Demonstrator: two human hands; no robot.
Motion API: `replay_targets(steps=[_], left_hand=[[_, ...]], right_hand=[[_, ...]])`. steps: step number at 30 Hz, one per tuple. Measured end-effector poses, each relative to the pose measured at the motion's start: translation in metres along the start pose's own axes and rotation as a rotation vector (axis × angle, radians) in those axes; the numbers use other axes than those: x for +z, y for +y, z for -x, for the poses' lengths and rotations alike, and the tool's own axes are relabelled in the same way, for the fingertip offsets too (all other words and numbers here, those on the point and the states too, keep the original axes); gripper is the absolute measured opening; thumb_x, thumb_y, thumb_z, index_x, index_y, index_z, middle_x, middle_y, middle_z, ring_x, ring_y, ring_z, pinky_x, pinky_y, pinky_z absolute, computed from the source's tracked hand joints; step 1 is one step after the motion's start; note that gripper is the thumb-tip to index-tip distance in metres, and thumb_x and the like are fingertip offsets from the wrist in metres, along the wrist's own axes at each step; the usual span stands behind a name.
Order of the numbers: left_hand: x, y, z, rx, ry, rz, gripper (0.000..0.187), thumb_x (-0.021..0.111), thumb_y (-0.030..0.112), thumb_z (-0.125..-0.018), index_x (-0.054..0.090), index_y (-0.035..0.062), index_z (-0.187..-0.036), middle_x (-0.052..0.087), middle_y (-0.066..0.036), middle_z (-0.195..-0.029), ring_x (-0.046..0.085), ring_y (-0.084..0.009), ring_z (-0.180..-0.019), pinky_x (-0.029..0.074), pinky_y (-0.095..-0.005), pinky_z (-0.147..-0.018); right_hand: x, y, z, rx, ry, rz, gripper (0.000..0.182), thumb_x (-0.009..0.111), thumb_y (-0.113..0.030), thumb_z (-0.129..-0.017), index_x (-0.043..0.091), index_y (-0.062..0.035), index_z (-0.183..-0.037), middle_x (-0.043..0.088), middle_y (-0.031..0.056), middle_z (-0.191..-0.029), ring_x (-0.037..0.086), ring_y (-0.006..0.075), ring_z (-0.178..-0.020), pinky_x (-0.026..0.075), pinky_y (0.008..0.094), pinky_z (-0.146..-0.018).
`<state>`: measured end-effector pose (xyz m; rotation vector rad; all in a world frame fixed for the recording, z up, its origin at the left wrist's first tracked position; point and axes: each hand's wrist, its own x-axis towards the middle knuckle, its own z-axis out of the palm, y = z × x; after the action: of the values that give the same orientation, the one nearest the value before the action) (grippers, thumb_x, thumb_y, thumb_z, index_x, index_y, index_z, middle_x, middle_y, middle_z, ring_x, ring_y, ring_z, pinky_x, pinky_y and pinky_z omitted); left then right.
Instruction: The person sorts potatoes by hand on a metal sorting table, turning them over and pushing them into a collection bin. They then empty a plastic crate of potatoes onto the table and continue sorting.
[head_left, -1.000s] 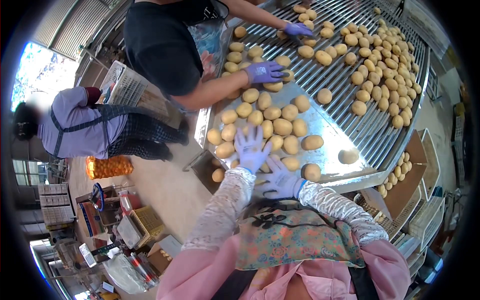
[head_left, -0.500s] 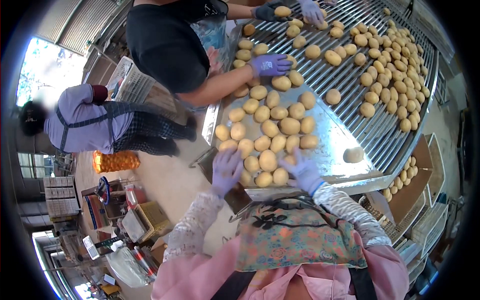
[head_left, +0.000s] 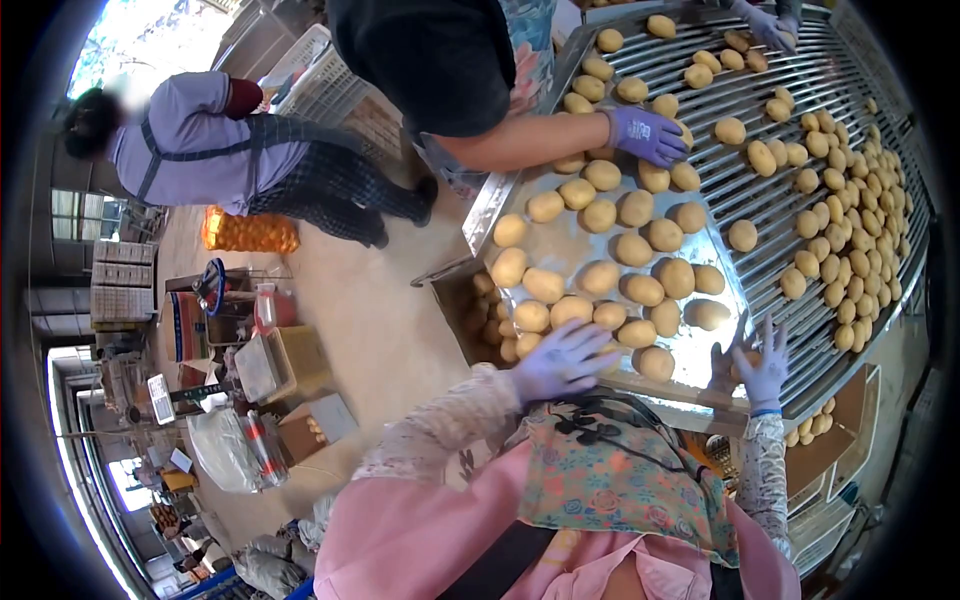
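Observation:
My left hand, in a lilac glove, lies with fingers spread over potatoes at the near edge of the shiny metal sorting tray. Farther right, my right hand, gloved alike, has its fingers stretched out at the border between tray and rollers. A potato shows beside its thumb, partly covered by the hand. Loose potatoes cover much of the tray. Below its left corner, more potatoes lie in a brown box.
Across the tray, a co-worker's purple-gloved hand rests among potatoes. A large heap of potatoes lies on the metal rollers. Another person stands at the left near an orange net sack. Crates stand at the lower right.
My right hand has moved right, away from the grouped potatoes, to the rollers' border. My left hand has moved right along the near edge. The view has shifted; potatoes in the box now show.

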<state>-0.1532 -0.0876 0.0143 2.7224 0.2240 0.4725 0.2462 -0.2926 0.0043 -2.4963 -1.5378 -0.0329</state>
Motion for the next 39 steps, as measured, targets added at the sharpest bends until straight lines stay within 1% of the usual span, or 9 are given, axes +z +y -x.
replay_targets(steps=[5,11,14,18,25,27,29,35,39], left_hand=[[-0.056,-0.050,0.004,-0.159,0.055,-0.152,0.044,0.065,0.019,-0.076,0.062,0.0047,-0.118,0.060,-0.012,-0.123,0.058,-0.0319,-0.116,0.046,-0.0450,-0.099],[0.025,-0.145,-0.054,-0.443,0.121,-0.556,0.057,0.060,0.035,-0.093,0.052,0.0123,-0.145,0.048,-0.027,-0.145,0.046,-0.0451,-0.129,0.029,-0.0623,-0.113],[0.042,-0.087,-0.117,-0.704,0.124,-0.344,0.060,0.060,0.040,-0.094,0.049,0.0200,-0.150,0.043,-0.026,-0.150,0.041,-0.0473,-0.134,0.021,-0.0670,-0.115],[0.015,-0.047,-0.088,-0.535,0.071,0.000,0.055,0.062,0.033,-0.091,0.055,0.0200,-0.144,0.045,-0.023,-0.149,0.035,-0.0451,-0.141,0.025,-0.0662,-0.114],[-0.040,-0.028,0.003,-0.173,-0.079,-0.070,0.046,0.063,0.029,-0.090,0.062,0.0123,-0.132,0.059,-0.016,-0.130,0.049,-0.0373,-0.129,0.036,-0.0549,-0.109],[-0.055,-0.042,0.005,-0.160,-0.114,0.019,0.040,0.062,0.029,-0.089,0.065,0.0098,-0.124,0.061,-0.014,-0.124,0.052,-0.0353,-0.123,0.040,-0.0519,-0.105],[-0.060,-0.068,-0.004,-0.389,-0.073,-0.077,0.038,0.061,0.024,-0.088,0.063,0.0074,-0.122,0.061,-0.014,-0.118,0.054,-0.0317,-0.121,0.043,-0.0478,-0.100],[0.008,-0.103,-0.055,-0.798,0.026,-0.618,0.057,0.059,0.034,-0.091,0.052,0.0071,-0.141,0.053,-0.019,-0.142,0.044,-0.0453,-0.136,0.031,-0.0657,-0.110],[0.022,-0.013,-0.073,-0.418,-0.003,-0.180,0.055,0.061,0.033,-0.091,0.054,0.0106,-0.141,0.049,-0.023,-0.145,0.040,-0.0498,-0.136,0.033,-0.0675,-0.110]], right_hand=[[0.018,-0.073,0.017,0.007,-0.292,-0.494,0.111,0.085,-0.040,-0.068,0.029,-0.0083,-0.159,0.044,0.0318,-0.142,0.049,0.0487,-0.127,0.043,0.0518,-0.109],[0.050,-0.169,-0.013,-0.087,-0.405,-0.490,0.095,0.079,-0.046,-0.076,0.038,-0.0137,-0.155,0.035,0.0410,-0.143,0.047,0.0553,-0.127,0.043,0.0547,-0.107],[0.032,-0.180,-0.015,-0.408,-0.357,-0.345,0.086,0.078,-0.046,-0.082,0.042,-0.0168,-0.154,0.041,0.0391,-0.145,0.050,0.0503,-0.129,0.048,0.0485,-0.105],[0.001,-0.137,-0.015,-0.192,-0.522,-0.547,0.079,0.074,-0.043,-0.086,0.044,-0.0147,-0.154,0.058,0.0206,-0.138,0.064,0.0346,-0.118,0.054,0.0423,-0.095],[0.021,-0.138,0.007,-0.142,-0.736,-0.562,0.130,0.084,-0.050,-0.073,0.002,-0.0038,-0.162,0.031,0.0389,-0.153,0.054,0.0496,-0.129,0.048,0.0430,-0.107],[0.054,-0.169,0.015,-0.321,-0.375,-0.498,0.131,0.084,-0.053,-0.072,0.003,-0.0008,-0.161,0.032,0.0385,-0.152,0.057,0.0506,-0.124,0.049,0.0439,-0.105],[0.016,-0.216,-0.007,-0.177,-0.732,-0.330,0.116,0.079,-0.052,-0.079,0.011,-0.0081,-0.162,0.038,0.0383,-0.145,0.063,0.0489,-0.110,0.053,0.0486,-0.096],[0.062,-0.236,-0.011,-0.589,-0.575,-0.709,0.087,0.070,-0.047,-0.087,0.029,-0.0173,-0.158,0.053,0.0270,-0.134,0.067,0.0423,-0.100,0.055,0.0471,-0.087],[-0.002,-0.150,-0.077,-0.567,-0.386,-0.562,0.036,0.064,-0.028,-0.091,0.067,-0.0104,-0.123,0.067,0.0176,-0.109,0.068,0.0335,-0.092,0.055,0.0420,-0.079]])
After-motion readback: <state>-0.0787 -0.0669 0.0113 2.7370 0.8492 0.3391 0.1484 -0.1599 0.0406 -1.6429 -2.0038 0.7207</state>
